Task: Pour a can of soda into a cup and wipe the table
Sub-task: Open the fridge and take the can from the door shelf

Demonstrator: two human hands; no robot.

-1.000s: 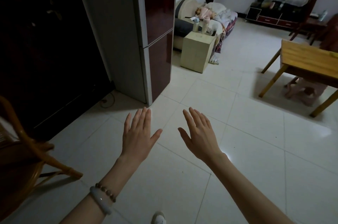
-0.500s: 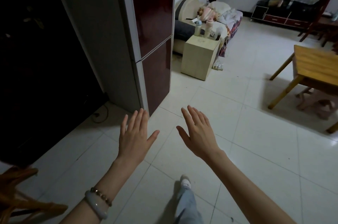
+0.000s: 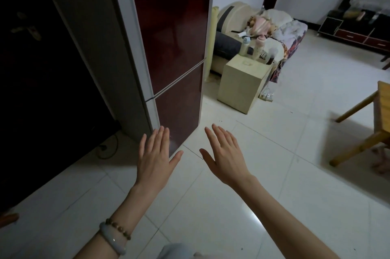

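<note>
One white tiled floor (image 3: 295, 184) fills most of the view. Tall fridge (image 3: 173, 47) at upper left, dark red doors closed, grey side. Sofa (image 3: 230, 24) behind it, heaped with cloth. Wooden desk (image 3: 383, 100) at far right edge, only a corner and legs visible, well apart from both grips. Cream cube stand (image 3: 240, 81) just beside the sofa, two bottles (image 3: 245, 46) on top. Left grip (image 3: 155, 159) and right grip (image 3: 226, 157) are held out over the floor, backs up, fingers straight, holding nothing. Two bracelets (image 3: 115, 235) on the left wrist.
</note>
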